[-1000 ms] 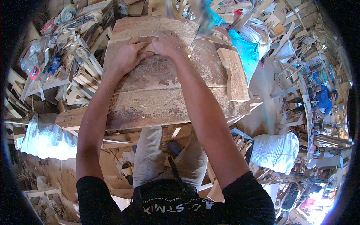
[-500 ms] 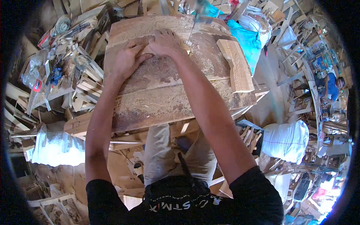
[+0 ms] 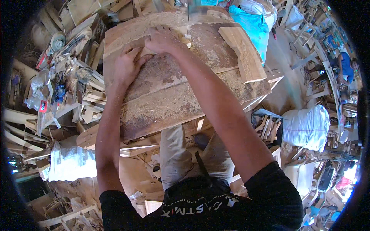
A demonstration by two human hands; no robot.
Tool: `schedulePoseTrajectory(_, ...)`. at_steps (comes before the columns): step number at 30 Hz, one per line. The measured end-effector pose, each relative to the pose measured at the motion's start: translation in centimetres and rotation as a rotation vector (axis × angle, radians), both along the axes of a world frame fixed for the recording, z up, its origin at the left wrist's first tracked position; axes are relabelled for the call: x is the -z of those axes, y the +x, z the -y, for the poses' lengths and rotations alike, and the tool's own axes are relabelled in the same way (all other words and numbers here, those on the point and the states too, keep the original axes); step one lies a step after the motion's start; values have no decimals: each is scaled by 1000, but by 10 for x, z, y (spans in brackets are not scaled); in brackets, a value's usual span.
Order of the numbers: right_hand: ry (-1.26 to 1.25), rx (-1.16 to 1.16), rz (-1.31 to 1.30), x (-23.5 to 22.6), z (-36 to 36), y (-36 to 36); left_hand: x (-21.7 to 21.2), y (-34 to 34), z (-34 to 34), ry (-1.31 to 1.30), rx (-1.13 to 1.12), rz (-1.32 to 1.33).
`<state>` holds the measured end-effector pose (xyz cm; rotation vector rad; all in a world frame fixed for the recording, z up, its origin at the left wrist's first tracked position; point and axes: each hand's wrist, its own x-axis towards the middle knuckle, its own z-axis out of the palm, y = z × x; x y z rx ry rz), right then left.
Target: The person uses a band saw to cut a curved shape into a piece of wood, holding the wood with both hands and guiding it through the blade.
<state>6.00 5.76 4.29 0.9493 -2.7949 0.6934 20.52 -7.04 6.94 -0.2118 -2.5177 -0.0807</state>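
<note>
Both hands, left (image 3: 125, 67) and right (image 3: 163, 38), slid forward, gripping a wood piece (image 3: 144, 50) on the sawdusty table (image 3: 173, 100).

Two hands (image 3: 127, 65) – one curved wooden block (image 3: 243, 54), perhaps

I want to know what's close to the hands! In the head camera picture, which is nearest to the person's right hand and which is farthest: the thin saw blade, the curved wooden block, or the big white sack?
From the right hand:
1. Thin saw blade, just right of the fingers.
2. Curved wooden block, on the table's right side.
3. Big white sack, down on the floor, far right.
</note>
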Motion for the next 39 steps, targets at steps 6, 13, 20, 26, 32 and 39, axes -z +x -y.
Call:
schedulePoseTrajectory(6, 65, -36, 52, -6, -6, 0, -6, 3, -10, 207, -1, 164)
schedulePoseTrajectory(13, 36, -7, 96, -8, -3, -1, -4, 1, -7, 107, 36, 34)
schedulePoseTrajectory(20, 17, 14, 96, -7, 5, 11, -4, 9, 0, 65, -19, 74)
schedulePoseTrajectory(26, 83, 2, 4, 10, 24, -15, -11, 6, -13, -40, -168, 183)
schedulePoseTrajectory(32, -38, 125, -47, 31, 4, -64, -17, -6, -46, 13, -53, 176)
schedulePoseTrajectory(39, -55, 111, -9, 32, 16, -36, -2, -3, -22, -48, -172, 213)
